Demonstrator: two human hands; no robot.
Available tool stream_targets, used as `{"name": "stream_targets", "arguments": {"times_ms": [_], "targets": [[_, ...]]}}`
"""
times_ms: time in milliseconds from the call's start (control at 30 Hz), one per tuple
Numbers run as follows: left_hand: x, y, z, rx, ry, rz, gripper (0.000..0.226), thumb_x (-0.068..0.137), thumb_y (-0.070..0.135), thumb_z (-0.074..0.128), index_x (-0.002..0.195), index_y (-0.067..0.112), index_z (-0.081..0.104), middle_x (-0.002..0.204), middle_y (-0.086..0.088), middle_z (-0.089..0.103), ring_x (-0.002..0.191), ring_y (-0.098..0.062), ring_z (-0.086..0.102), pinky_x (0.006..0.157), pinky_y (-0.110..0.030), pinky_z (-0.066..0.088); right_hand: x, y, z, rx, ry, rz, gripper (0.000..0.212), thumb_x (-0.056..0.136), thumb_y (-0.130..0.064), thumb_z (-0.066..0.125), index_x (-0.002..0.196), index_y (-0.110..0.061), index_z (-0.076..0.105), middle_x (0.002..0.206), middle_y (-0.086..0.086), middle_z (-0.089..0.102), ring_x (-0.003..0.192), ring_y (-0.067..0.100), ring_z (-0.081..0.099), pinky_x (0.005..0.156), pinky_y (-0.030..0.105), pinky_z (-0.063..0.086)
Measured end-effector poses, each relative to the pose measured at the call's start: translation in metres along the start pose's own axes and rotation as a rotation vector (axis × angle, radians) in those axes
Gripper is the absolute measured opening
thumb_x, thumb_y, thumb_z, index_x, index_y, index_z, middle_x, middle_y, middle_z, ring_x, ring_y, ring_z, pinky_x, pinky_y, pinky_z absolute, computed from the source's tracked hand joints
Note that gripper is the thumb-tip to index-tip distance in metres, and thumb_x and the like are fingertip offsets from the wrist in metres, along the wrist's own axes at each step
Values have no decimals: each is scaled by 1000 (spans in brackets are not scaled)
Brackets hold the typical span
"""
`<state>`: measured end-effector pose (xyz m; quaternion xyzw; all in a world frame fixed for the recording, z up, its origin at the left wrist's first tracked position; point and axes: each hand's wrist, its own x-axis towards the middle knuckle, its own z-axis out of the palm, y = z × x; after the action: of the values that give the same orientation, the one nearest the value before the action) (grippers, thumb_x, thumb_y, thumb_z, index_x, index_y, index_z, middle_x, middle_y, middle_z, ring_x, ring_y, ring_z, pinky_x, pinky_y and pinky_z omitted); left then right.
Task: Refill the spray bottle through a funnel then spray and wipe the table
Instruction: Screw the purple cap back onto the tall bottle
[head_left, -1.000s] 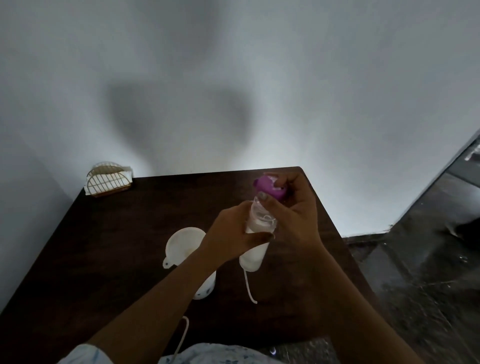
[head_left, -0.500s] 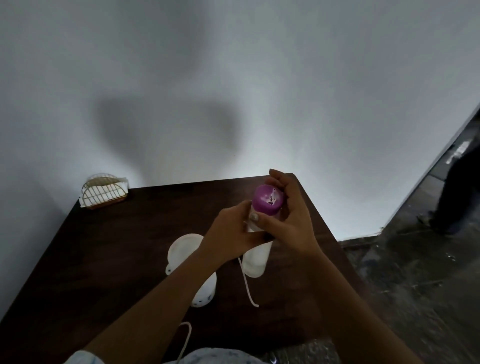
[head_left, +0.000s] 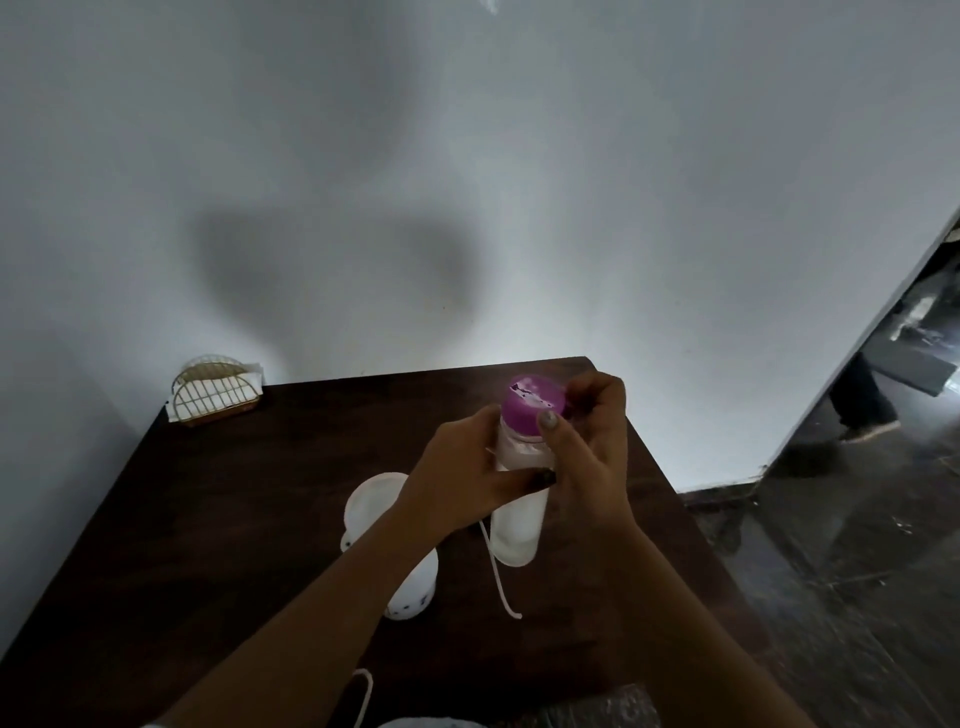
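A clear plastic bottle (head_left: 519, 525) with a purple cap (head_left: 532, 402) stands over the dark wooden table (head_left: 234, 519). My left hand (head_left: 457, 483) wraps around the bottle's upper body. My right hand (head_left: 587, 447) grips the purple cap from the right, thumb across its front. A thin white string (head_left: 496, 571) hangs from the bottle down to the table. A white funnel (head_left: 371, 501) sits in the mouth of a white spray bottle body (head_left: 413, 592) just left of my left forearm.
A gold wire napkin holder (head_left: 215, 397) with white napkins stands at the table's far left corner, against the grey wall. The table's right edge drops to a dark glossy floor (head_left: 831, 545). Another white string loop (head_left: 363, 696) lies near the front edge.
The purple cap was lifted and tilted a second ago; now it sits level on the bottle's neck with my right hand around it. The bottle stayed in my left hand.
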<state>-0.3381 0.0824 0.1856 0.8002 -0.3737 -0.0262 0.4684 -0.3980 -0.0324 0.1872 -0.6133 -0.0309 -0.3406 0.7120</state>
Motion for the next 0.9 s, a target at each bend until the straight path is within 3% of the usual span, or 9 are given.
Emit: {"name": "stream_targets", "arguments": {"times_ms": [100, 233, 400, 467, 533, 667, 733, 800, 900], "targets": [[-1, 0, -4, 7, 6, -3, 66, 62, 49, 77, 118, 22, 54, 103, 6, 68, 87, -4, 64, 76, -14, 51, -1, -1, 6, -25, -61, -4, 62, 69, -29, 66, 124, -14, 43, 118, 5, 52, 100, 12, 60, 79, 26, 50], [0, 0, -6, -4, 12, 2, 58, 67, 34, 78, 118, 21, 54, 98, 10, 65, 81, 3, 60, 72, -5, 46, -3, 1, 10, -19, 33, -18, 58, 65, -32, 68, 116, -23, 41, 98, 1, 50, 89, 9, 59, 76, 29, 49], [0, 1, -7, -39, 10, -7, 59, 67, 34, 78, 119, 21, 54, 97, 11, 64, 81, 4, 60, 72, -6, 47, -1, -3, 7, -38, -58, -34, 67, 66, -27, 68, 126, -22, 37, 117, 7, 50, 106, 13, 57, 83, 25, 49], [0, 1, -8, -38, 10, -4, 61, 66, 34, 79, 120, 22, 54, 96, 12, 64, 80, 6, 60, 72, -4, 46, -2, -2, 9, -45, -26, -51, 63, 66, -27, 68, 121, -22, 39, 106, 7, 51, 97, 18, 57, 81, 32, 49], [0, 2, -9, -36, -1, -5, 60, 66, 33, 79, 120, 24, 53, 94, 13, 63, 78, 7, 59, 70, -4, 46, -5, -1, 11, -52, 54, -52, 58, 63, -30, 69, 113, -25, 40, 96, 2, 46, 89, 12, 55, 78, 34, 48], [2, 2, -10, -22, -12, -7, 62, 68, 33, 77, 122, 21, 52, 99, 9, 64, 79, 3, 59, 70, -6, 46, -5, -4, 11, -99, 5, -28, 72, 65, -30, 70, 128, -23, 35, 122, 2, 48, 115, 15, 53, 89, 33, 50], [1, 3, -10, -23, -6, -4, 63, 67, 33, 78, 123, 20, 52, 96, 12, 61, 77, 5, 58, 69, -3, 45, -5, -6, 12, -99, -22, -37, 71, 66, -27, 69, 129, -17, 36, 117, 3, 51, 106, 14, 58, 84, 26, 50], [1, 4, -9, -25, -9, 3, 61, 67, 32, 79, 121, 20, 53, 93, 12, 61, 74, 9, 56, 68, -1, 43, -7, -5, 12, -97, 40, -51, 63, 64, -30, 69, 119, -23, 40, 101, 0, 49, 93, 12, 58, 77, 25, 50], [2, 5, -10, 2, -15, 7, 63, 68, 32, 78, 124, 21, 51, 98, 6, 65, 73, 8, 55, 68, 2, 41, -9, -5, 13, -119, 71, -32, 66, 60, -33, 70, 118, -30, 39, 110, 9, 46, 104, 16, 54, 82, 32, 51]]}}
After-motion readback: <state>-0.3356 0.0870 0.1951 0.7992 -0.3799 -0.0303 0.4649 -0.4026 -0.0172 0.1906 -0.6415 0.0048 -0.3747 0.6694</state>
